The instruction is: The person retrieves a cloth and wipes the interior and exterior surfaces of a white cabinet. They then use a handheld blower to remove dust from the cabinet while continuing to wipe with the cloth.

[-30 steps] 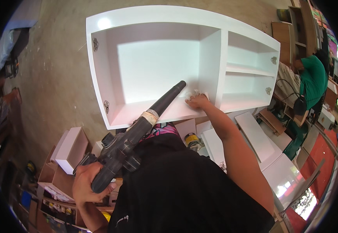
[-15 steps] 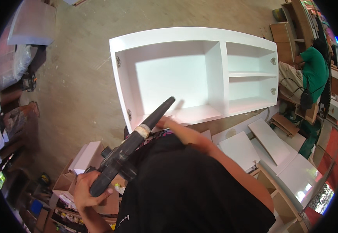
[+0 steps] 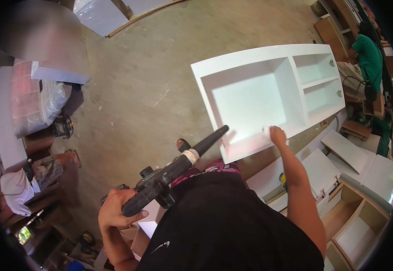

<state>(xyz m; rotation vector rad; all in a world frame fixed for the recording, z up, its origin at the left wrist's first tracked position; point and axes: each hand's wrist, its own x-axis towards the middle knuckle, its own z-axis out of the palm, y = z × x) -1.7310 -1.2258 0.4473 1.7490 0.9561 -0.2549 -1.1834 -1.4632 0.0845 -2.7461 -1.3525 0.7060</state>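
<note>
My left hand (image 3: 120,208) is wrapped round the rear of a black handheld blower (image 3: 162,178). Its long tapered nozzle points up and right, with the tip over the near left corner of a white cabinet (image 3: 297,88). The cabinet lies on its back on the floor, its large bay and two smaller compartments facing up. At the cabinet's near edge, by the large bay, my right hand (image 3: 277,136) is closed on a white cloth (image 3: 267,130), which shows only in small bits around the fingers.
A person in a green shirt (image 3: 369,67) sits beyond the cabinet's right end. Another in a white shirt (image 3: 18,192) is at the left. White panels (image 3: 320,169) and an open wooden carcass (image 3: 359,226) lie at lower right. Plastic-wrapped goods (image 3: 38,99) stand at left.
My right hand has moved right along the cabinet's near edge, away from the nozzle, and the white cloth now shows. The view has shifted, so the cabinet appears farther right. The blower stays in my left hand.
</note>
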